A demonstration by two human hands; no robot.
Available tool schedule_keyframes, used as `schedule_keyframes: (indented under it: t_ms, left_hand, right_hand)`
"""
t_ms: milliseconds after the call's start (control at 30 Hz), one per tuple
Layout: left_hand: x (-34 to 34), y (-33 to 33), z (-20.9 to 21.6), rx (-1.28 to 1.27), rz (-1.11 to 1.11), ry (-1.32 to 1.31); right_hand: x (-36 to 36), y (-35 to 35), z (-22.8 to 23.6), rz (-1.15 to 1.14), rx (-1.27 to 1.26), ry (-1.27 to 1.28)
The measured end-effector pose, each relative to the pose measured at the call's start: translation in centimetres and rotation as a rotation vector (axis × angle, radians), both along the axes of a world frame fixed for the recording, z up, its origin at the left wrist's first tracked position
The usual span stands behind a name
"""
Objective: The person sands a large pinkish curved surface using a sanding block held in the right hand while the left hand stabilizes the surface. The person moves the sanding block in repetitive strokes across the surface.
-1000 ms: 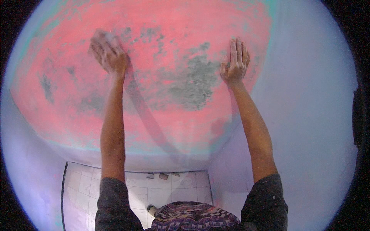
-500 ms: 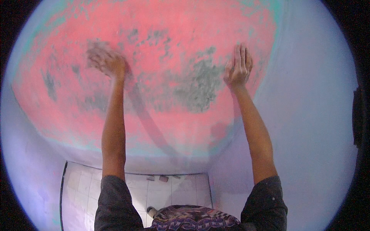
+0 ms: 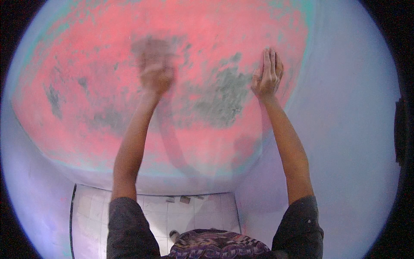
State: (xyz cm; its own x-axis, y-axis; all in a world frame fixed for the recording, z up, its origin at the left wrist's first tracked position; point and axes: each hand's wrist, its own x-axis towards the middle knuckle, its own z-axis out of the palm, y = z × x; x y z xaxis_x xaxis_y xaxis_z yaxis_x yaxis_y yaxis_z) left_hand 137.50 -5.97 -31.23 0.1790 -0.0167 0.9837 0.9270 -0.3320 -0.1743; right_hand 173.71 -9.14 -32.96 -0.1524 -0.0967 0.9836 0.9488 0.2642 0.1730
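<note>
Both my arms reach up to a wall (image 3: pixel 202 146) that bears a broad pink-tinted area with rough grey patches. My left hand (image 3: pixel 156 71) is on the pink area, smeared by motion, so its fingers cannot be made out. A dark grey blur lies at its fingertips; whether that is fingers, a thin sheet or a wall patch, I cannot tell. My right hand (image 3: pixel 267 75) rests flat on the wall near the pink area's right edge, fingers stretched out and close together, with pale dust on them. The largest grey patch (image 3: pixel 226 95) lies between the hands.
A bluish side wall (image 3: pixel 345 108) meets the pink one at the right, and another pale wall (image 3: pixel 34 172) stands at the left. Below is a light tiled floor (image 3: pixel 151 211), with a few small brownish pieces (image 3: pixel 185 199) along the wall's foot. A dark object (image 3: pixel 400 131) shows at the far right.
My left hand has swept to the right across the pink area, its forearm tilting with it. My right hand stays in the same place on the wall.
</note>
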Motion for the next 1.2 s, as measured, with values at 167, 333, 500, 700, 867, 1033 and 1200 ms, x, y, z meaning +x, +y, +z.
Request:
schedule_keyframes:
  t_ms: [167, 333, 500, 700, 867, 1033, 1200]
  left_hand:
    - [-2.0, -0.6, 1.5, -0.131, -0.095, 0.366]
    - [-10.3, 2.1, 3.1, 0.076, 0.329, -0.278]
    - [-5.3, 0.4, 0.1, 0.030, -0.029, 0.095]
    - [-8.1, 2.0, 1.8, -0.032, -0.049, -0.209]
    - [-6.3, 2.0, 1.1, -0.131, 0.334, -0.046]
    - [-5.1, 1.2, 0.2, -0.112, -0.098, 0.234]
    - [-16.7, 2.1, 5.2, 0.140, 0.001, -0.652]
  right_hand:
    - [-2.4, -0.3, 1.8, -0.004, -0.053, 0.021]
    - [-10.6, 1.2, 7.4, 0.123, -0.025, -0.098]
    - [-12.4, 1.4, 7.2, 0.039, -0.036, -0.043]
    - [-10.1, 3.4, 6.4, 0.063, 0.037, -0.046]
    - [-10.5, 3.1, 6.0, 0.058, 0.060, -0.027]
    - [-8.3, 2.9, 5.8, 0.077, 0.103, -0.075]
    - [-13.3, 1.0, 8.5, 0.062, 0.099, -0.061]
